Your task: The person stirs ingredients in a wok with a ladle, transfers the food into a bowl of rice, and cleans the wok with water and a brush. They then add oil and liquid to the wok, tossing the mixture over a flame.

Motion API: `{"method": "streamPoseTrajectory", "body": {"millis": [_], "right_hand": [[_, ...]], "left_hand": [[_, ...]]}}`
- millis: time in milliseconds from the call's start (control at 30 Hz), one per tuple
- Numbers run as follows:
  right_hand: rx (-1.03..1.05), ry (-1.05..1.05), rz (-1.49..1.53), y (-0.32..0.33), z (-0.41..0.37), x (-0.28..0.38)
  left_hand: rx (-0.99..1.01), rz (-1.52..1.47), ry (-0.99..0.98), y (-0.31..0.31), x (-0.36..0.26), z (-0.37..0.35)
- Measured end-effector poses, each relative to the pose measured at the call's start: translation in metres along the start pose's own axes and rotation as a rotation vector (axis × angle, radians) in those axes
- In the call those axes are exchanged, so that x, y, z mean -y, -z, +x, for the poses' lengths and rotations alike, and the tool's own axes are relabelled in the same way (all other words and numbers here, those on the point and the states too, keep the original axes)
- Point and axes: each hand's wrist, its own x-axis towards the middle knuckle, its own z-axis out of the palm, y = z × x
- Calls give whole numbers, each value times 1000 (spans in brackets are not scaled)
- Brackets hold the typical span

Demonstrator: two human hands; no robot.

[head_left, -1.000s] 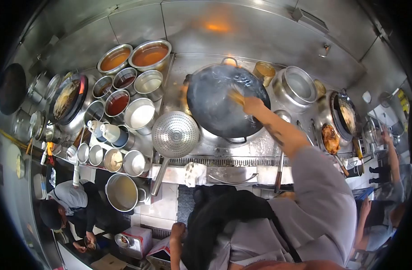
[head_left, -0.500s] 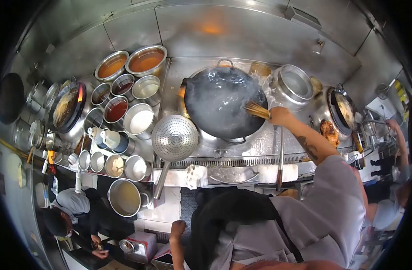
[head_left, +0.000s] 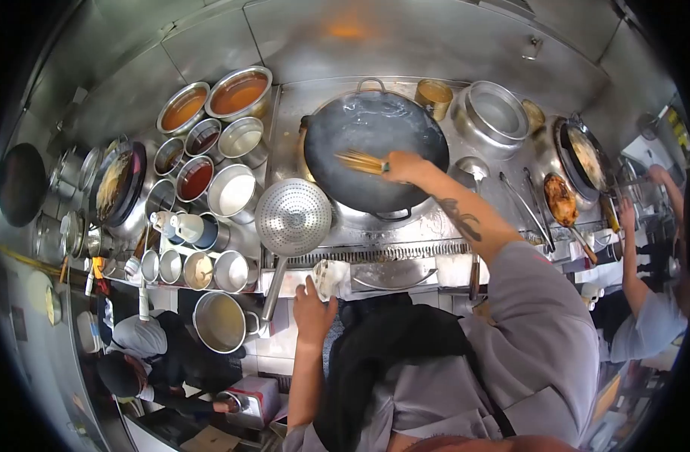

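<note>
While the right hand (head_left: 405,167) had its fingers closed around the end of a bamboo brush (head_left: 362,162), this brush was over the black wok (head_left: 364,194). The left hand (head_left: 312,310) held nothing, its fingers partly spread, near a white cloth (head_left: 331,279); whether they touched, I could not tell.
</note>
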Motion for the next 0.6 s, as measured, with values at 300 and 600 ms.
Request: {"method": "streamPoseTrajectory", "body": {"millis": [300,600], "right_hand": [[-768,-138,341,-24,-206,-99],[-510,-969,840,-178,-375,-227]], "left_hand": [[457,283,86,-72,17,38],[708,-1421,498,-47,2,69]]}}
